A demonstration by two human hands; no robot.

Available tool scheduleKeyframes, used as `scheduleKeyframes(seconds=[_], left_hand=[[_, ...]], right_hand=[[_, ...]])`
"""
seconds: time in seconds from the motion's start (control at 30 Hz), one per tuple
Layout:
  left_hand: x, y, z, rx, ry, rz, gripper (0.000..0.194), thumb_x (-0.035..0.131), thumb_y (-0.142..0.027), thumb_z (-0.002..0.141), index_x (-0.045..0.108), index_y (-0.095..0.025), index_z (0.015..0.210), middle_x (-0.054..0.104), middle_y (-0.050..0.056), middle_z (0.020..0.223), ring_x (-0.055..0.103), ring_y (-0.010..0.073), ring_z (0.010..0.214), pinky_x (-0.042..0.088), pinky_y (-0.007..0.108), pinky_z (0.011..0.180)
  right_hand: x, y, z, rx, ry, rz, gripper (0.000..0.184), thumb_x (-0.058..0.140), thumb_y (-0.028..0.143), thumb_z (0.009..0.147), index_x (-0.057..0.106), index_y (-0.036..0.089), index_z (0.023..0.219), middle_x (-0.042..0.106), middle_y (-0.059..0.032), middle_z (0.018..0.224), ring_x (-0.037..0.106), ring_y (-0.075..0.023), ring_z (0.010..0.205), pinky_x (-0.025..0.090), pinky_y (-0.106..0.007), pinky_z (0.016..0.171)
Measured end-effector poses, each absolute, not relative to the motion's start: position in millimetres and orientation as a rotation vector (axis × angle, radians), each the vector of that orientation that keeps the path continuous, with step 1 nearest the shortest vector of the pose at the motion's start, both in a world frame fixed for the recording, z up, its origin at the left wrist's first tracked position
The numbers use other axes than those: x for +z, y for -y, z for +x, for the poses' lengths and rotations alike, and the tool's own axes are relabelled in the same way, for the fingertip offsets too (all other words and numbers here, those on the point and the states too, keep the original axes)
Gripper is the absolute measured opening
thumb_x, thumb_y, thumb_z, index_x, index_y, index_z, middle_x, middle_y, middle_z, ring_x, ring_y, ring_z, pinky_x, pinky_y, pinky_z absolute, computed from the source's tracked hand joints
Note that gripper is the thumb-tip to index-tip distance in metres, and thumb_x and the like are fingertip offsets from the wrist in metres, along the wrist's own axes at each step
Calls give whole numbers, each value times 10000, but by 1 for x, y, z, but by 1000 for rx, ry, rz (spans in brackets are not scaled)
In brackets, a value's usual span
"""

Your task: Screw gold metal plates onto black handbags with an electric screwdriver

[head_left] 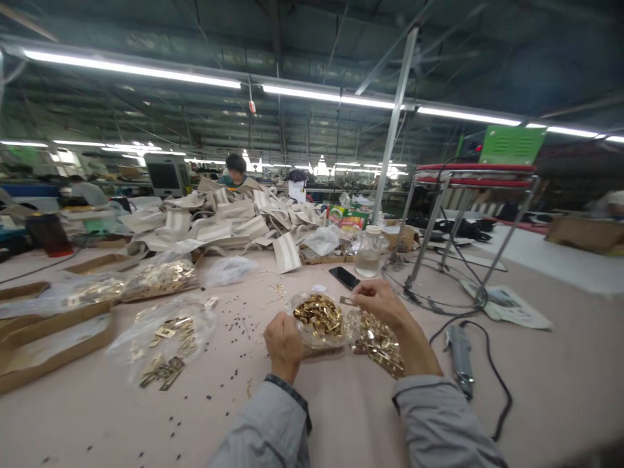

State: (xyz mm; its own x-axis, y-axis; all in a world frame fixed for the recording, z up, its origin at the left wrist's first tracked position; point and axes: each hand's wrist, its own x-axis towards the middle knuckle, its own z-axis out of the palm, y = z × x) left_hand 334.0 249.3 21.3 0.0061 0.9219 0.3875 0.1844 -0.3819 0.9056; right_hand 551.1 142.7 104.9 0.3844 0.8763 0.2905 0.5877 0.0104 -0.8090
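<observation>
Between my hands a plastic-lined container [319, 317] holds a heap of small gold metal pieces. My left hand [283, 343] is closed at its left edge; what its fingers hold, if anything, is hidden. Above the right side my right hand [383, 302] pinches a small flat gold metal plate [347, 301]. Under my right wrist lies a pile of shiny gold metal parts [377, 341]. Farther left, a clear plastic bag [146, 331] lies spread open with flat gold plates [168, 370] on and beside it.
Dark little screws or bits dot the table [273, 422]. Behind are a phone [344, 277], a jar of liquid [369, 253] and a mound of pale fabric strips [234, 218]. An electric screwdriver [459, 357] lies right, by a stool [475, 172]. A person [235, 170] is beyond the mound.
</observation>
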Motion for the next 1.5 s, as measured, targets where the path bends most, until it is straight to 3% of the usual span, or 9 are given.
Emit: scheduleKeyframes(seconds=[0.13,0.23,0.4,0.57,0.8,1.0,1.17,1.33,1.5], left_hand=[[22,-250,334,1409,-1160,1606,305,452,-265,813,405,-250,512,456,-2,490,420,183,547,257,331,579],[22,-249,335,1392,-1153,1598,295,454,-272,806,419,-251,514,452,-5,488,420,185,552,255,334,583],[24,-248,334,1405,-1151,1582,289,466,-268,791,396,-252,510,434,-6,496,403,180,552,247,341,586],[25,-245,336,1440,-1112,1598,285,458,-268,775,367,-258,505,412,-10,497,383,173,533,242,336,576],[21,-247,337,1460,-1122,1609,285,457,-254,788,349,-258,525,404,-18,511,384,170,543,249,325,570],[21,-247,336,1454,-1119,1595,286,447,-229,802,356,-258,533,416,-17,518,393,171,552,257,325,568],[22,-246,336,1440,-1111,1585,285,446,-230,820,373,-257,545,431,-14,534,407,176,568,267,321,568],[22,-247,336,1431,-1121,1576,293,447,-222,819,366,-256,540,429,-12,533,398,174,564,261,328,580],[22,-248,335,1423,-1110,1563,295,441,-242,823,375,-254,536,452,-7,525,417,177,567,265,330,589]], right_hand=[[104,-122,585,168,1308,-1799,385,651,478,861,763,141,714,596,-1,578,492,-128,564,326,-240,532],[97,-132,572,-32,1195,-1694,325,664,446,870,792,149,831,704,-40,738,590,-160,665,435,-252,608],[74,-171,499,192,1494,-1506,188,656,287,874,806,197,941,761,-39,824,669,-163,723,500,-251,691],[51,-190,465,333,1781,-1749,231,685,119,707,822,208,871,718,7,667,605,-139,606,394,-220,569],[30,-205,470,215,1774,-1679,201,639,65,675,781,190,743,687,3,640,550,-127,596,361,-222,577],[30,-202,473,283,1693,-1529,114,656,90,694,726,172,734,691,-5,738,568,-129,661,402,-217,606],[37,-199,473,401,1518,-1514,36,693,194,725,675,162,723,682,-14,699,589,-139,638,459,-239,610],[37,-200,475,690,1304,-1374,236,724,268,720,709,138,916,706,-33,737,641,-153,615,512,-257,584],[50,-191,492,794,1113,-1286,312,789,385,739,733,124,902,668,-17,606,601,-144,530,507,-263,537]])
